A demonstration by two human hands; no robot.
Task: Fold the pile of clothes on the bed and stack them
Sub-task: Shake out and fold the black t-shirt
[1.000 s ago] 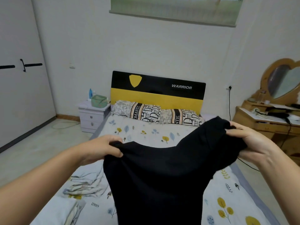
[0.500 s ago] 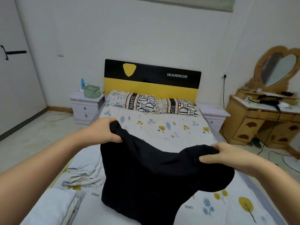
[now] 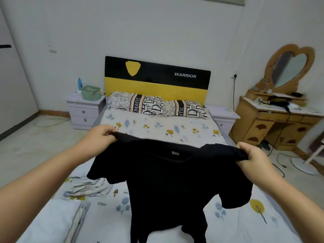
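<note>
At the near left, a folded white garment (image 3: 52,220) lies on the bed (image 3: 245,223), with a crumpled light patterned garment (image 3: 87,187) just beyond it. A black T-shirt (image 3: 171,181) hangs above the middle of the bed, collar up and sleeves drooping. The left hand (image 3: 100,135) pinches its left shoulder with curled fingers (image 3: 109,132); the right hand (image 3: 254,158) clenches the right shoulder. Farther off, two patterned pillows (image 3: 157,106) lean against a black-and-yellow headboard (image 3: 157,81). A white nightstand (image 3: 84,109) stands far left, a wooden dressing table (image 3: 280,120) far right.
</note>
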